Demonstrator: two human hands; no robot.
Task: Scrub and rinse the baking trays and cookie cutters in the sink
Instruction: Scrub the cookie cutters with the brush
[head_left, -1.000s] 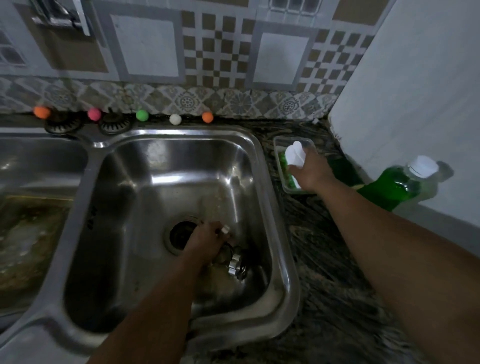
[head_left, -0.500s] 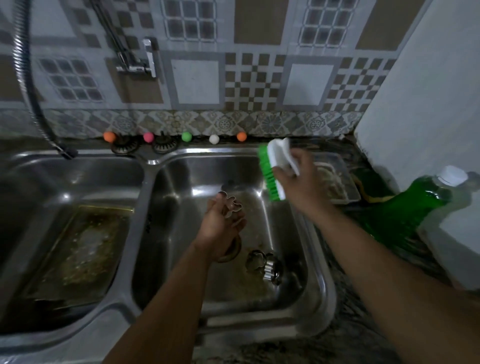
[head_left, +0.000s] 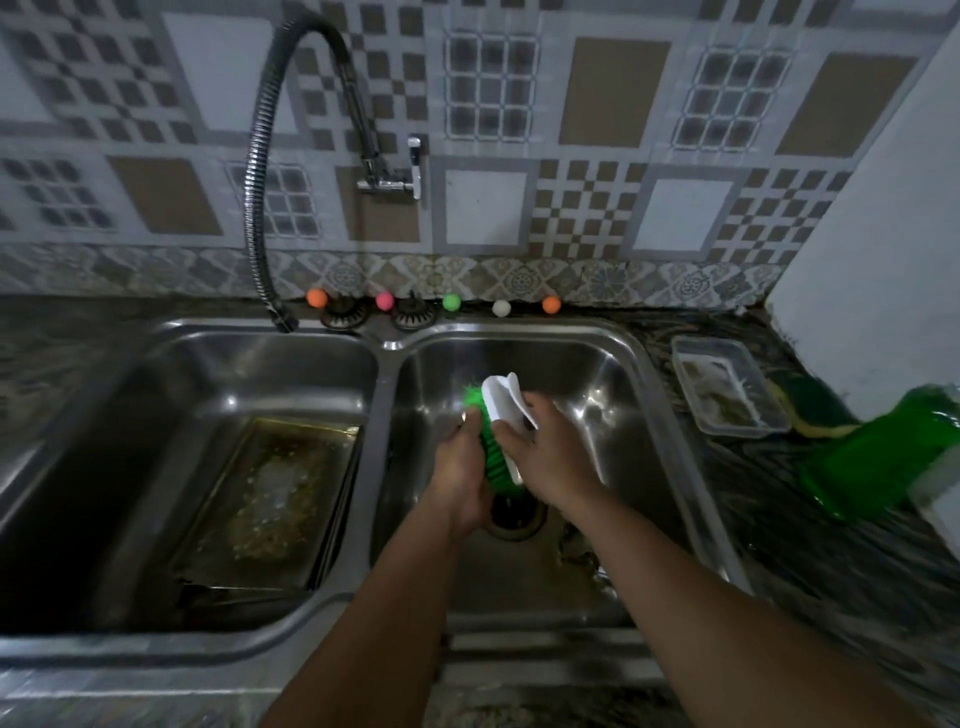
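Slippage looks like the main risk: the left hand (head_left: 464, 470) is curled shut around something small that its fingers hide, probably a cookie cutter, and a hard stroke could knock it toward the open drain (head_left: 514, 512) below. The right hand (head_left: 545, 452) is closed around the white-handled scrub brush (head_left: 498, 436), green bristles pressed against the left palm over the right sink basin (head_left: 597, 364). A dirty baking tray (head_left: 270, 499) lies in the left basin, well apart from both hands.

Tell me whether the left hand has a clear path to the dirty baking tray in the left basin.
Probably yes: nothing lies over the baking tray, but the left hand is closed against the brush, apparently holding something hidden.
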